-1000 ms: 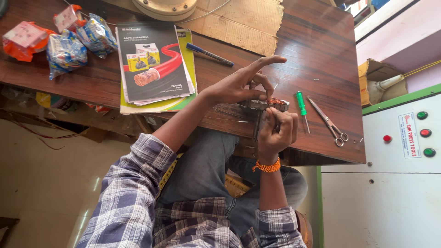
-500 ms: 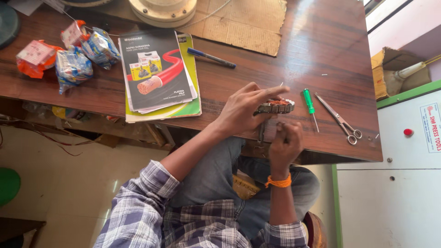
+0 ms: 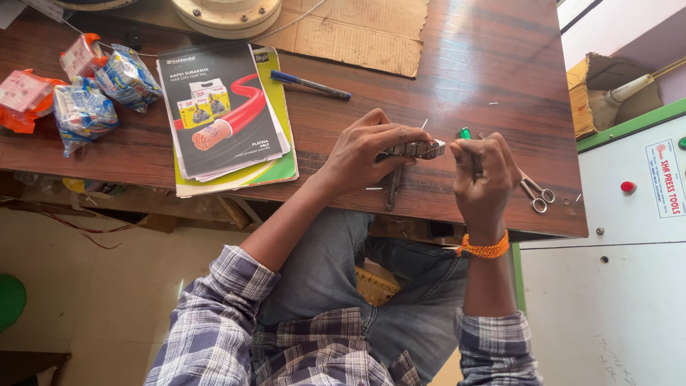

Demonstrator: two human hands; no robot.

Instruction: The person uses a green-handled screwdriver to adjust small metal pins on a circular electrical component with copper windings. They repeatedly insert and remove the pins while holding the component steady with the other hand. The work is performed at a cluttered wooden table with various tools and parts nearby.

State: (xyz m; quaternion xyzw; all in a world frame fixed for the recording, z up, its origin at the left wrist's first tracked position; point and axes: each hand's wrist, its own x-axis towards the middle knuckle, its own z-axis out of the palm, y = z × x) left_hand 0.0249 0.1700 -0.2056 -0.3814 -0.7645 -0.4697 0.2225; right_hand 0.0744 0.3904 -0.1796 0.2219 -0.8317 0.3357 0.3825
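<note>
While the left hand (image 3: pixel 364 154) pinches a small grey metal part (image 3: pixel 418 149) just above the wooden table (image 3: pixel 486 64), the right hand (image 3: pixel 482 171) is curled shut around a thin tool with a green top (image 3: pixel 465 133). That tool's tip cannot be seen, but it seems to meet the end of the metal part. Both hands are close together near the table's front edge.

Just beside the right hand lie small scissors (image 3: pixel 534 194). A little bit of wire (image 3: pixel 374 189) rests near the left hand. Farther away are a blue pen (image 3: pixel 311 85), a stack of booklets (image 3: pixel 221 114), some cardboard (image 3: pixel 357 32) and shiny packets (image 3: pixel 86 93).

What could go wrong? I think the tool might slip off the tiny part and poke a finger, because the part is held only by fingertips. The part could also drop off the edge, since it is so near it.
</note>
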